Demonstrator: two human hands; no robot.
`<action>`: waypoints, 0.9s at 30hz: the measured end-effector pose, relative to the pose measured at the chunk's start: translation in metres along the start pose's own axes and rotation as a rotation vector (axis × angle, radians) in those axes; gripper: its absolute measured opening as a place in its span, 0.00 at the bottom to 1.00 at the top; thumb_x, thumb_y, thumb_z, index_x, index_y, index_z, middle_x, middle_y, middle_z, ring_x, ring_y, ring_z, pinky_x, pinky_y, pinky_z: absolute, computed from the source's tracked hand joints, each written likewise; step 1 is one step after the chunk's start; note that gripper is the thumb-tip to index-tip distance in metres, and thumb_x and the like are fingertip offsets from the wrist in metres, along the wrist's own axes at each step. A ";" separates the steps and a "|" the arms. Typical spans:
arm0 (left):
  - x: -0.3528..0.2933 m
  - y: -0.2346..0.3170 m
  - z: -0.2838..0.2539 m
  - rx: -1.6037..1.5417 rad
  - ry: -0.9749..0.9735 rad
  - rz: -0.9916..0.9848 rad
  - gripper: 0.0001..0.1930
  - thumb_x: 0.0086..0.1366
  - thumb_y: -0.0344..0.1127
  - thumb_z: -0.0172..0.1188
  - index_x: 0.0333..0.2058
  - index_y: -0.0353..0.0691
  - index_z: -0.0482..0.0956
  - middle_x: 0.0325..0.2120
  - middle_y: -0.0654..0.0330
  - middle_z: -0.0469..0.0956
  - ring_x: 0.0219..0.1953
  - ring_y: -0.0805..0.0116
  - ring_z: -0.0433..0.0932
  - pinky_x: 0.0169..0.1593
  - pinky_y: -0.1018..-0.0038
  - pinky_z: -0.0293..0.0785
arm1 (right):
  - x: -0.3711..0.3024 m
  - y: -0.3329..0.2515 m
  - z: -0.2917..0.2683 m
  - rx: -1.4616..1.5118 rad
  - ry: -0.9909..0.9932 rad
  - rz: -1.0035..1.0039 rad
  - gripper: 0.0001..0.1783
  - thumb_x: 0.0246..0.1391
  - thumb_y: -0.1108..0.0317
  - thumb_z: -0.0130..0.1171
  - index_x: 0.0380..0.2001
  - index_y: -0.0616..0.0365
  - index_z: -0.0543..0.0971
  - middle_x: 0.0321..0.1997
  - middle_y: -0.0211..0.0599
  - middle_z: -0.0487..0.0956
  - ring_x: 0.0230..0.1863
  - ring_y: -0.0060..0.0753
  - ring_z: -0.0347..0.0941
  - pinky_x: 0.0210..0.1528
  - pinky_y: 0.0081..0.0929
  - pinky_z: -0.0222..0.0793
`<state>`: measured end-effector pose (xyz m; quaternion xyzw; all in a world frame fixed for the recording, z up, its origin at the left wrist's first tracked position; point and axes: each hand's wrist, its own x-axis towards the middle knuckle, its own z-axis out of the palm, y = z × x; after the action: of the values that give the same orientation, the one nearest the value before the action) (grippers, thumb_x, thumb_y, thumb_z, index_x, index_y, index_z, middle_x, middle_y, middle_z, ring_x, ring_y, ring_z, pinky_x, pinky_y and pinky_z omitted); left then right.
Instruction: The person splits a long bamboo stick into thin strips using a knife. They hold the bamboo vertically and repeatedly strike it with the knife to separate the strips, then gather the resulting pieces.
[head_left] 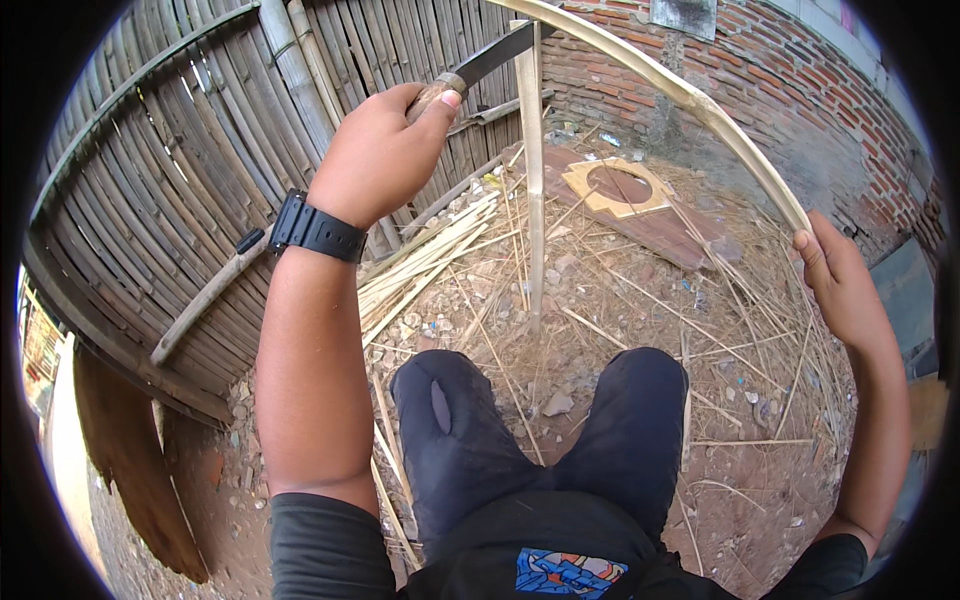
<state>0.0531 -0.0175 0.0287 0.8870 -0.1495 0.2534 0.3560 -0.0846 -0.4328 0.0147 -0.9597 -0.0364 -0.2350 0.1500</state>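
My left hand, with a black watch on its wrist, is closed around the wooden handle of a large knife. The dark blade points up and to the right. Its far end meets the top of a pale bamboo strip that hangs down in front of me. A longer bamboo length arcs from the top of the view down to the right. My right hand grips its lower end, thumb against it. Where the two bamboo pieces meet is partly cut off at the upper edge.
Split bamboo strips lie piled at the left, with shavings and rubble over the ground. Beyond lies a brown board with a yellowish cut-out panel. A bamboo fence stands left, a brick wall at the back right.
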 end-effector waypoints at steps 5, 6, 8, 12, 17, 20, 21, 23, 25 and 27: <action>0.003 -0.005 0.000 0.003 -0.022 0.077 0.25 0.72 0.52 0.51 0.47 0.32 0.77 0.13 0.69 0.65 0.13 0.80 0.67 0.19 0.78 0.66 | 0.010 -0.018 -0.043 0.183 0.206 0.101 0.19 0.71 0.50 0.45 0.39 0.55 0.74 0.19 0.18 0.58 0.19 0.12 0.52 0.22 0.17 0.50; 0.002 -0.002 -0.001 0.005 -0.039 0.069 0.25 0.72 0.52 0.51 0.47 0.32 0.77 0.13 0.69 0.65 0.13 0.80 0.67 0.19 0.78 0.66 | 0.011 -0.025 -0.050 0.226 0.300 0.109 0.21 0.70 0.48 0.45 0.41 0.54 0.76 0.19 0.16 0.58 0.19 0.09 0.50 0.21 0.15 0.47; 0.001 0.001 0.001 0.007 -0.043 0.039 0.24 0.71 0.52 0.51 0.43 0.32 0.78 0.16 0.64 0.69 0.17 0.73 0.70 0.24 0.73 0.68 | 0.022 -0.023 -0.062 0.130 0.562 0.094 0.24 0.70 0.44 0.44 0.46 0.54 0.76 0.19 0.15 0.57 0.18 0.07 0.50 0.19 0.14 0.48; -0.002 0.009 0.001 0.009 -0.012 0.020 0.24 0.69 0.51 0.52 0.36 0.31 0.80 0.20 0.52 0.76 0.25 0.58 0.76 0.34 0.63 0.72 | 0.041 0.001 -0.063 0.111 0.645 0.093 0.24 0.70 0.44 0.43 0.49 0.53 0.75 0.21 0.16 0.60 0.19 0.07 0.54 0.20 0.12 0.51; -0.001 0.004 0.001 0.011 0.005 0.081 0.24 0.70 0.52 0.51 0.40 0.31 0.78 0.17 0.58 0.72 0.21 0.65 0.73 0.28 0.68 0.70 | 0.017 0.017 -0.002 -0.151 0.128 -0.004 0.16 0.71 0.56 0.44 0.44 0.59 0.72 0.25 0.28 0.67 0.25 0.22 0.62 0.28 0.27 0.61; 0.002 0.008 0.000 0.004 -0.036 0.039 0.25 0.71 0.52 0.51 0.45 0.31 0.77 0.15 0.64 0.69 0.16 0.73 0.70 0.23 0.74 0.68 | 0.013 0.017 0.005 -0.135 0.024 -0.070 0.16 0.71 0.57 0.44 0.40 0.60 0.71 0.24 0.29 0.67 0.26 0.24 0.63 0.31 0.28 0.61; 0.002 0.010 -0.001 0.008 -0.030 0.014 0.24 0.70 0.52 0.52 0.40 0.31 0.78 0.17 0.59 0.72 0.20 0.67 0.73 0.28 0.69 0.70 | 0.014 0.014 0.001 -0.140 0.040 -0.074 0.16 0.71 0.56 0.45 0.39 0.60 0.71 0.24 0.29 0.67 0.26 0.23 0.62 0.30 0.27 0.61; 0.000 0.011 -0.002 0.011 -0.037 -0.028 0.24 0.69 0.52 0.52 0.36 0.31 0.80 0.19 0.54 0.76 0.23 0.61 0.76 0.32 0.64 0.72 | 0.016 0.008 -0.008 -0.053 0.029 -0.007 0.16 0.71 0.55 0.46 0.38 0.58 0.71 0.23 0.26 0.65 0.25 0.20 0.60 0.29 0.25 0.59; -0.002 0.011 -0.004 0.010 -0.065 -0.061 0.24 0.69 0.52 0.52 0.36 0.31 0.80 0.19 0.54 0.76 0.22 0.62 0.76 0.32 0.64 0.72 | 0.018 0.001 -0.021 0.134 -0.025 0.133 0.16 0.70 0.54 0.46 0.37 0.56 0.72 0.22 0.23 0.64 0.24 0.17 0.58 0.27 0.22 0.57; -0.002 0.010 -0.002 0.011 -0.030 -0.038 0.24 0.69 0.52 0.52 0.36 0.31 0.80 0.19 0.54 0.76 0.23 0.61 0.75 0.32 0.64 0.72 | 0.018 -0.005 -0.038 0.247 0.088 0.168 0.17 0.71 0.51 0.45 0.39 0.53 0.74 0.20 0.17 0.59 0.19 0.11 0.52 0.21 0.16 0.50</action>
<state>0.0464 -0.0228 0.0347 0.8953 -0.1365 0.2340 0.3538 -0.0858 -0.4395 0.0562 -0.9223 0.0222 -0.2571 0.2878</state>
